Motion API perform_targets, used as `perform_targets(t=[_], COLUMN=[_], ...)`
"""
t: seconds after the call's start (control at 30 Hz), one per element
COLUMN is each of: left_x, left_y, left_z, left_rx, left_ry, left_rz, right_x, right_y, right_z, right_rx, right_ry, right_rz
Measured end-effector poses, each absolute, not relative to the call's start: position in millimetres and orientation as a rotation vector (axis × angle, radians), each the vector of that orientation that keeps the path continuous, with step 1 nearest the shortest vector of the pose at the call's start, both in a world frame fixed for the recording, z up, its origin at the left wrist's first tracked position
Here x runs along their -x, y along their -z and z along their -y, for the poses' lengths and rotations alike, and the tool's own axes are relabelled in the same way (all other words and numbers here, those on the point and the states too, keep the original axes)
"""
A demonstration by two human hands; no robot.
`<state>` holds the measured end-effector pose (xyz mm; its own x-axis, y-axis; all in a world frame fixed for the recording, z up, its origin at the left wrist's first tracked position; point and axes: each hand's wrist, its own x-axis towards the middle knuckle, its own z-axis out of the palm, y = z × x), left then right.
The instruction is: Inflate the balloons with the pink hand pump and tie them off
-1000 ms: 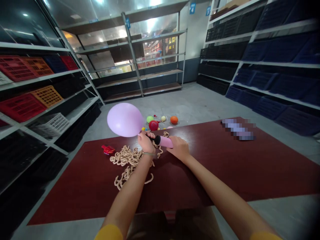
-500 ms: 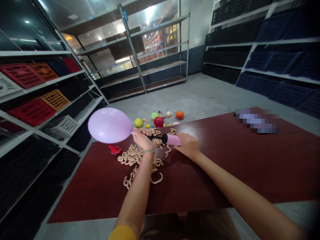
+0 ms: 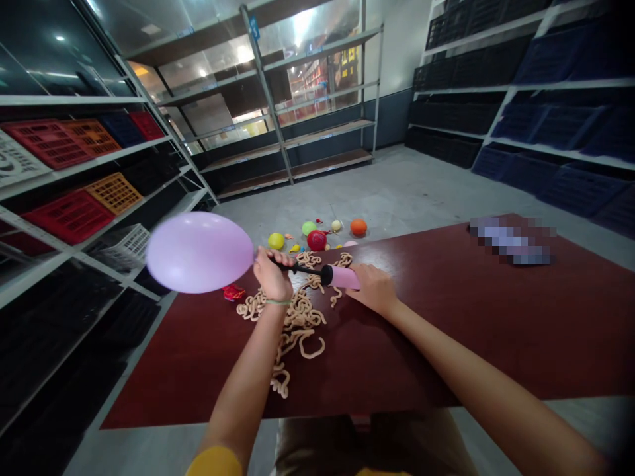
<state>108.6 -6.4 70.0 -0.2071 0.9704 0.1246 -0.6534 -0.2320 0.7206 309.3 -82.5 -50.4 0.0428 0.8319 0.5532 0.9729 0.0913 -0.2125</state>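
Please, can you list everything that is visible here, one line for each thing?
balloon: one, lilac, inflated, on the pump's tip, past the table's left edge
pump: one, pink body with black rod, just above the table
beige strands: one curly heap, on the table under the hands
red scrap: one, on the table beside the heap
table: one, dark red
small balloons: at least five, yellow, green, red, cream, orange, on the floor beyond the table
shelves: several, grey metal, along the walls
crates: several, red, orange, white, on the shelves at left
left hand: closed on the balloon's neck
right hand: closed on the pump's body
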Motion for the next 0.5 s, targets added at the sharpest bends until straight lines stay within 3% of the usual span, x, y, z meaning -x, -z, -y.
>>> perform_targets(t=[0.2, 0.5], left_x=[-111, -184], left_y=[-90, -37], left_z=[-5, 27], left_rx=[-0.68, -0.721], left_ry=[-1.892, -1.725], left_rz=[-0.595, -0.656], right_x=[-310, -314], right_y=[51, 49], right_z=[79, 81], right_rx=[1.83, 1.835], right_ry=[0.305, 0.361], right_rz=[1.743, 1.682])
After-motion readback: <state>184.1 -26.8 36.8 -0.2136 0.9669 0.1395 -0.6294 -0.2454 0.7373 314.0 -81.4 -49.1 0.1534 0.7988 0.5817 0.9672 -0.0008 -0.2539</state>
